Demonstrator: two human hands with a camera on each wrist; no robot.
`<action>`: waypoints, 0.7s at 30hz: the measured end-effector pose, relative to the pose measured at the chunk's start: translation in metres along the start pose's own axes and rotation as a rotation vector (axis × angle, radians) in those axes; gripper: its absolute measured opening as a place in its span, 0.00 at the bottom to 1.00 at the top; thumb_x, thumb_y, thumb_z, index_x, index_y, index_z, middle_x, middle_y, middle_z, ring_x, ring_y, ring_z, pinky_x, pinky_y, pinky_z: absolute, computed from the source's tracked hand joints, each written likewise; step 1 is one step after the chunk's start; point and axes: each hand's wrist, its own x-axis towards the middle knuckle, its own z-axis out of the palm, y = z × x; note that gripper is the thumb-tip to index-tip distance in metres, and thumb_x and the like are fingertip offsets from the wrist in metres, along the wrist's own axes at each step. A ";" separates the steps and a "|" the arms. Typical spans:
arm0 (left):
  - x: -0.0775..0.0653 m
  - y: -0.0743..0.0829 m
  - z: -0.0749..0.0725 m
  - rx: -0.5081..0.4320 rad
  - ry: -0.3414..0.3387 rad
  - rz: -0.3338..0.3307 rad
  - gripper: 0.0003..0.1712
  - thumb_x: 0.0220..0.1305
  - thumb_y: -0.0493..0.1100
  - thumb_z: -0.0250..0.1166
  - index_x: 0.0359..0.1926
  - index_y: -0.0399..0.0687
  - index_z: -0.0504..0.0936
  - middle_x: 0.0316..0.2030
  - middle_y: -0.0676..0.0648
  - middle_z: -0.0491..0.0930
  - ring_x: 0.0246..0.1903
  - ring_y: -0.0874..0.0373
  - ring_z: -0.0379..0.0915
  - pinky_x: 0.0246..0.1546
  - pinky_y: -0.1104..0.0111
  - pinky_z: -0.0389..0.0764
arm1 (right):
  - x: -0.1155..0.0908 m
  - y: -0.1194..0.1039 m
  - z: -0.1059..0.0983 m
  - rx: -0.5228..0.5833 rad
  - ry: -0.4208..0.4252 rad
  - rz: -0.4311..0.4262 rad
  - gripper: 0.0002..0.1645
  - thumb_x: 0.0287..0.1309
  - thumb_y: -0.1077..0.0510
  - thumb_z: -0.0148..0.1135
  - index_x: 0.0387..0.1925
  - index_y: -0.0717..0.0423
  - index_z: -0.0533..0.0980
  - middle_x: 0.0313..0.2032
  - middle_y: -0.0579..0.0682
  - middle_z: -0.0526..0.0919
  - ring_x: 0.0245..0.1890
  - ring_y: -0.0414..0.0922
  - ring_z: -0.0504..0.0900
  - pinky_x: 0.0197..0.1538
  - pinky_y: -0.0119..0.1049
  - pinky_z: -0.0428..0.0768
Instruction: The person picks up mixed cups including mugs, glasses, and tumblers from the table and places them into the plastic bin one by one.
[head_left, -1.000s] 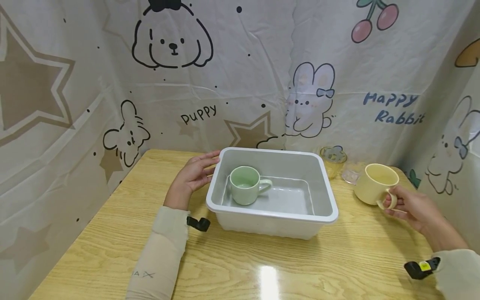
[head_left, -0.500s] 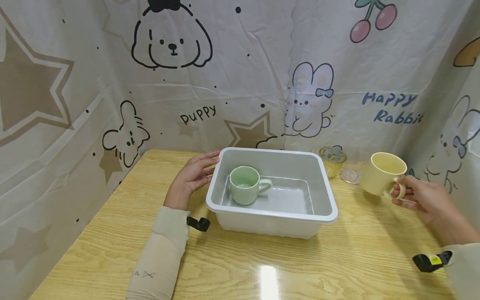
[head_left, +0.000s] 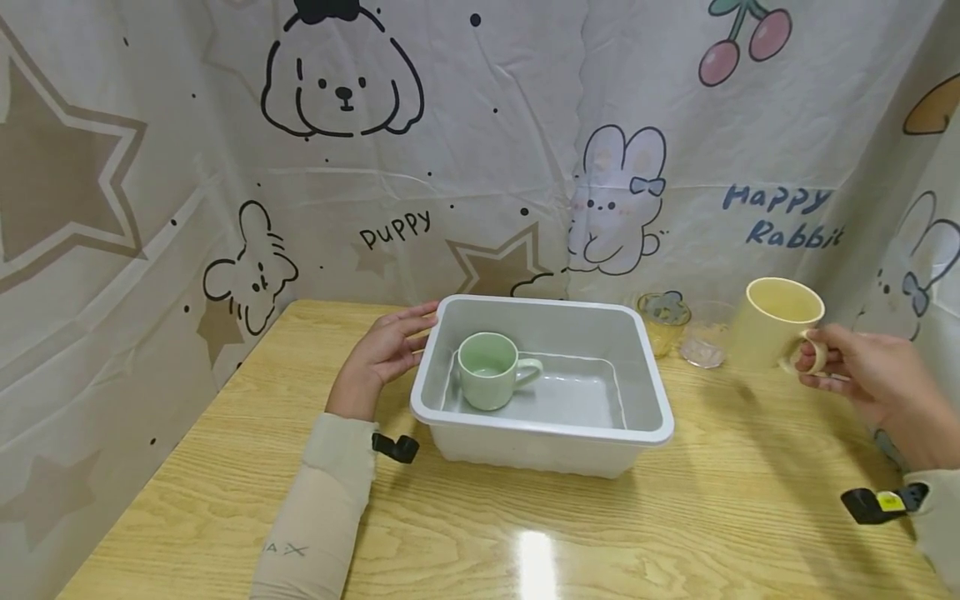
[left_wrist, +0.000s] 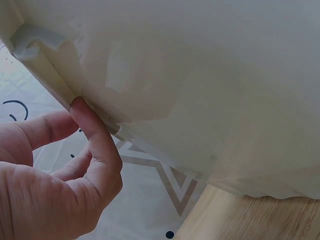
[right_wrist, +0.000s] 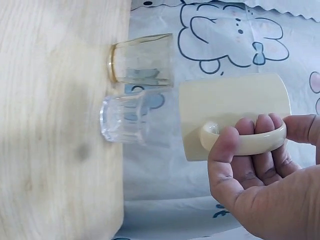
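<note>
My right hand (head_left: 873, 367) grips the handle of a pale yellow mug (head_left: 776, 325), held upright above the table at the far right. In the right wrist view, fingers curl through the mug handle (right_wrist: 250, 142). My left hand (head_left: 382, 358) rests against the left side of a light grey plastic basin (head_left: 525, 454), its fingers touching the outside near the rim. The left wrist view has a fingertip on the basin wall (left_wrist: 210, 100). Inside the basin's left part, a light green mug (head_left: 487, 375) stands upright, its handle to the right.
Behind the basin's right end stand an amber-tinted glass (head_left: 663, 325) and a clear glass (head_left: 703, 342), side by side and close to the yellow mug. A printed curtain (head_left: 465, 150) hangs along the back and sides of the wooden table (head_left: 420, 533).
My right hand has lifted the yellow mug off the table and moved it up and slightly right. My left hand, the basin and the green mug have stayed put.
</note>
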 end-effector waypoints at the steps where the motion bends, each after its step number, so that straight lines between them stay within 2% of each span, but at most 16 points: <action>1: 0.000 0.000 0.000 0.000 -0.001 0.000 0.29 0.75 0.36 0.60 0.74 0.43 0.69 0.60 0.48 0.75 0.53 0.53 0.76 0.48 0.64 0.84 | 0.000 -0.004 0.001 -0.009 -0.002 -0.012 0.21 0.74 0.58 0.56 0.23 0.53 0.83 0.22 0.47 0.81 0.24 0.41 0.82 0.29 0.33 0.86; 4: 0.000 0.001 0.000 -0.001 -0.001 0.002 0.29 0.75 0.36 0.61 0.74 0.43 0.69 0.59 0.48 0.75 0.52 0.54 0.77 0.48 0.64 0.84 | 0.000 -0.014 0.005 -0.072 -0.012 -0.038 0.21 0.75 0.57 0.56 0.23 0.52 0.83 0.23 0.46 0.80 0.25 0.40 0.81 0.30 0.33 0.86; 8: 0.000 0.000 0.000 0.001 -0.001 -0.001 0.29 0.75 0.36 0.60 0.74 0.43 0.69 0.59 0.48 0.75 0.53 0.53 0.76 0.49 0.64 0.84 | -0.001 -0.025 0.011 -0.274 0.011 -0.083 0.23 0.77 0.53 0.52 0.23 0.49 0.82 0.24 0.43 0.79 0.26 0.38 0.80 0.31 0.32 0.85; 11: 0.000 0.000 0.000 0.003 0.002 -0.004 0.29 0.75 0.36 0.60 0.74 0.43 0.68 0.59 0.48 0.75 0.53 0.53 0.76 0.49 0.63 0.84 | -0.001 -0.031 0.015 -0.376 0.030 -0.106 0.24 0.77 0.52 0.50 0.24 0.49 0.82 0.24 0.42 0.78 0.26 0.38 0.80 0.31 0.32 0.86; 21: 0.001 0.000 0.000 -0.019 0.002 -0.003 0.29 0.74 0.36 0.61 0.73 0.43 0.69 0.56 0.49 0.77 0.51 0.54 0.77 0.45 0.64 0.85 | -0.012 -0.049 0.039 -0.484 0.045 -0.162 0.24 0.78 0.49 0.48 0.30 0.55 0.82 0.27 0.43 0.76 0.28 0.40 0.79 0.32 0.31 0.84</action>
